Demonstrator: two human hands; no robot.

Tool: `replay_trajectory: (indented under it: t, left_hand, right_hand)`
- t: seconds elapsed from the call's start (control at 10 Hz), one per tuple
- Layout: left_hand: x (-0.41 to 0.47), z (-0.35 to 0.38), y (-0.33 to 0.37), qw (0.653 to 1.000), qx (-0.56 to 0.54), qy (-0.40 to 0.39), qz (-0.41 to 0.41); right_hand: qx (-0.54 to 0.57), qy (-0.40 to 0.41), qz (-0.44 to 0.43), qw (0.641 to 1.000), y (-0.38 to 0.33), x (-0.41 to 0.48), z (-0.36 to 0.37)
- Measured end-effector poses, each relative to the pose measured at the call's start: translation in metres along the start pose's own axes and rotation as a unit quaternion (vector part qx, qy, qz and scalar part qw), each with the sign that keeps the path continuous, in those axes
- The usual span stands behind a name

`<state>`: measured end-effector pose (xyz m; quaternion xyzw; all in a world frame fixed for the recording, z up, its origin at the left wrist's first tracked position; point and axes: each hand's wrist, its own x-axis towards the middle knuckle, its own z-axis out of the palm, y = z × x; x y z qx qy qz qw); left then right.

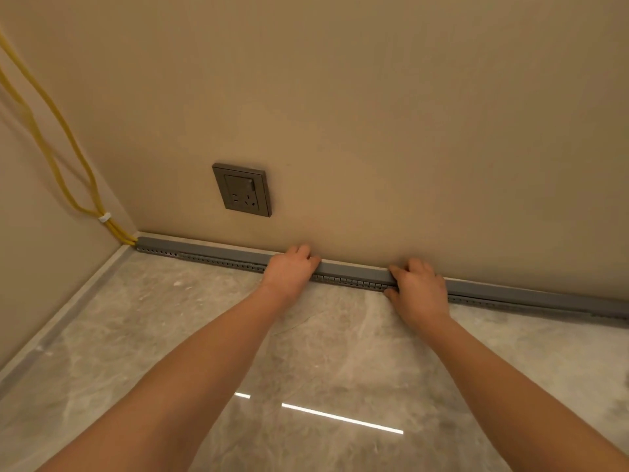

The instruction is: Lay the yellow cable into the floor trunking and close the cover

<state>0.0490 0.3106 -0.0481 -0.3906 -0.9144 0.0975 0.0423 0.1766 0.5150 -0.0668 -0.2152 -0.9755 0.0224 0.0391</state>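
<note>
**Pressing the cover down along the wall**

Kneeling-height view: a person's two bare hands rest on the grey trunking (pixel 354 269) that runs along the foot of a beige wall (pixel 374 114), where it meets a glossy marbled floor (pixel 306 352). The left hand (pixel 289 269) lies palm-down over the cover (pixel 218 250), fingers curled over its top edge against the wall. The right hand (pixel 420 289) sits a short way along, fingers bent over the top and thumb tucked at the slotted front face, clasping the channel. Between and beside the hands the cover lies on the trunking, with a row of small slots showing below it. The cable (pixel 68 137), doubled and bound by a white tie (pixel 104 218), hangs down the side wall at left and enters the trunking's end in the corner. A grey socket (pixel 242 190) is set in the wall above the left hand.
</note>
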Motion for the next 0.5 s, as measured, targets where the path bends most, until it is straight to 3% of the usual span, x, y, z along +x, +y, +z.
replay_trajectory:
  t: [0.4, 0.5]
  left_hand:
    - [0.001, -0.006, 0.022, 0.998, -0.064, -0.002, -0.010]
    - [-0.003, -0.013, 0.033, 0.990, -0.143, 0.009, -0.016]
  right_hand:
    - [0.064, -0.029, 0.007, 0.997, 0.001, -0.029, -0.010]
    - [0.134, -0.026, 0.036, 0.990, 0.001, -0.036, -0.020]
